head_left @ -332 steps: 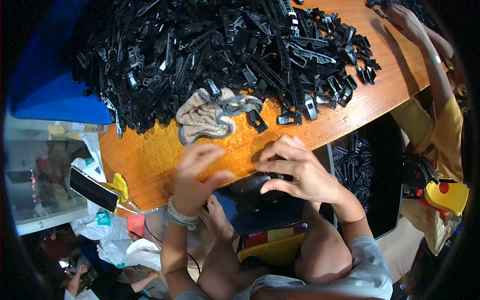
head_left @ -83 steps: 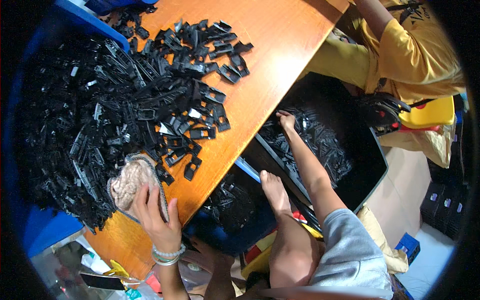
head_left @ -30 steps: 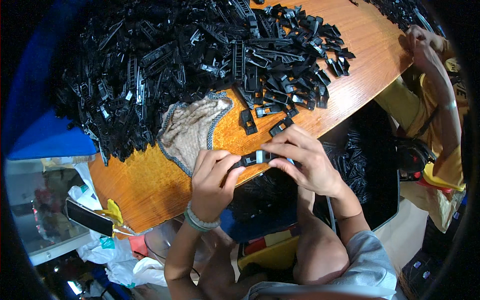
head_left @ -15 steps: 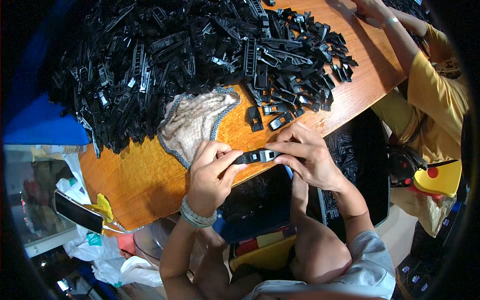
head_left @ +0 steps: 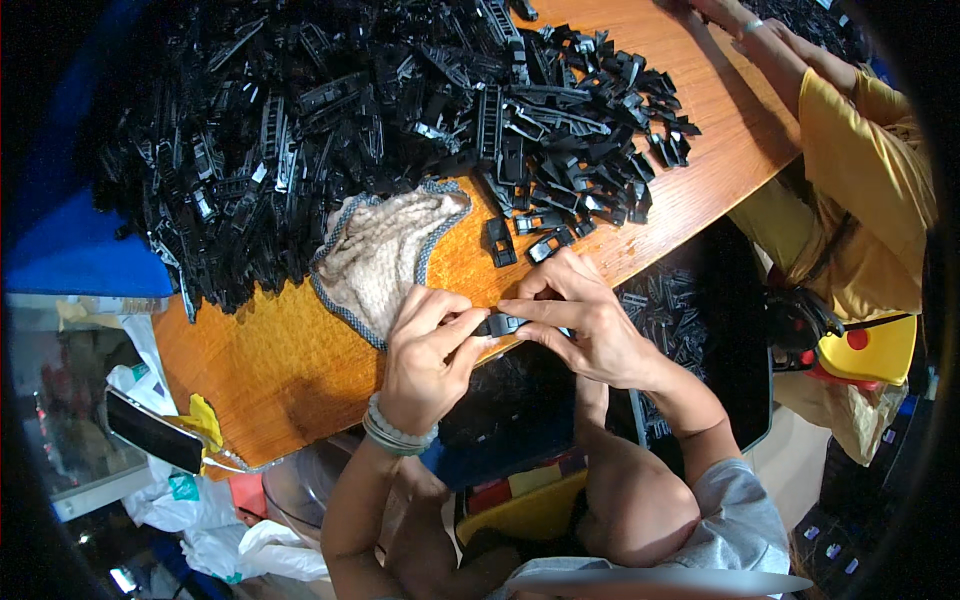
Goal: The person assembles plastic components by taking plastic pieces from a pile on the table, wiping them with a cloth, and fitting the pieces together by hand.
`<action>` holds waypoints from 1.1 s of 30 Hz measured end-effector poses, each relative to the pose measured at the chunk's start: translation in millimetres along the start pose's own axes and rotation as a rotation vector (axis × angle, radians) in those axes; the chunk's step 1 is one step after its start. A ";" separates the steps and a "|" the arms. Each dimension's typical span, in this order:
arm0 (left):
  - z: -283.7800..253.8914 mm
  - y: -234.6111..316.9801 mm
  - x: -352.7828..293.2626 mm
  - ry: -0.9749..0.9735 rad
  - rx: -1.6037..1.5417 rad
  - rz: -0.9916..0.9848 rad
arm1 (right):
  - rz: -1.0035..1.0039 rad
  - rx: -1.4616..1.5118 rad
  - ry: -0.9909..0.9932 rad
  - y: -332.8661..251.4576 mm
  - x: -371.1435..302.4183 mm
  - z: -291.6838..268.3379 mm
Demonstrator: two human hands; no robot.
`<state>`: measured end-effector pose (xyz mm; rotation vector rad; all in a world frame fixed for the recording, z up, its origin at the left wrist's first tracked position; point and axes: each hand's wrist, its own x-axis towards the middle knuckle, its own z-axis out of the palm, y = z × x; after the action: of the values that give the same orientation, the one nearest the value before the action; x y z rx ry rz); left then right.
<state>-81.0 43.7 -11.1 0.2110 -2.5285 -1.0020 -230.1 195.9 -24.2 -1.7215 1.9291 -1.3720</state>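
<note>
Just over the table's front edge, a small black plastic part (head_left: 503,325) with a squarish opening is held between both hands. My left hand (head_left: 428,345), with a beaded bracelet at its wrist, pinches the left end between thumb and fingers. From the other side my right hand (head_left: 585,318) grips the right end, its fingers covering much of it. The fingertips of the two hands nearly meet. A crumpled beige cloth (head_left: 385,250) with a blue-grey trim lies on the wooden table (head_left: 280,370) beyond my left hand. Short black plastic pieces (head_left: 545,245) lie beyond my right hand.
A big heap of long black plastic parts (head_left: 290,130) covers the far left of the table. Below its front edge stands a dark bin (head_left: 690,320) of black parts. A phone (head_left: 150,430) is at the left corner. At right, a person in a yellow shirt (head_left: 860,180) works.
My right hand has slid left along the black plastic part, so its fingers cover more of it and sit closer to my left hand. The whole view has shifted slightly.
</note>
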 end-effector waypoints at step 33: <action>-2.7 34.0 70.2 0.192 0.282 -0.058 | 0.138 0.251 0.522 19.4 -12.6 -11.7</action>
<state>-143.0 46.8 36.2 0.4418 -2.4874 -0.6086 -247.4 210.1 -37.2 -1.1705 1.9520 -2.0544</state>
